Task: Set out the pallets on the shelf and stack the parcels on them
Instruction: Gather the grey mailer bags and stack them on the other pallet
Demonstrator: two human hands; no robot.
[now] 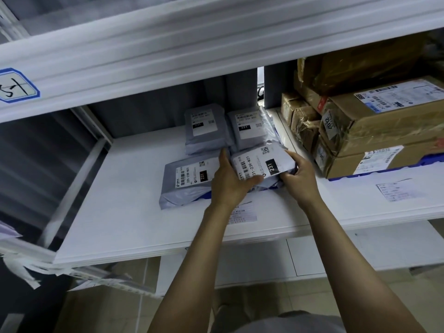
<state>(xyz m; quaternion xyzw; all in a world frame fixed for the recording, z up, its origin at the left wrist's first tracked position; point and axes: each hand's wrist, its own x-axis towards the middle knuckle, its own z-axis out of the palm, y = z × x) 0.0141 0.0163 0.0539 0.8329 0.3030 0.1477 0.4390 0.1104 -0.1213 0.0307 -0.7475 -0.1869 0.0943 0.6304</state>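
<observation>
left hand (228, 181) + right hand (299, 175): fingers (224, 159) curled round front-right parcel (262, 162) | shelf (120, 200): four grey parcels (206, 126)

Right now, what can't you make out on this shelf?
Head view only.
- Pallet: only a blue sliver shows under the boxes.
- Right hand: fingertips tucked under the parcel it grips.
- Label print: too small, blurred.
- The boxes: cut off by the right edge.
</observation>
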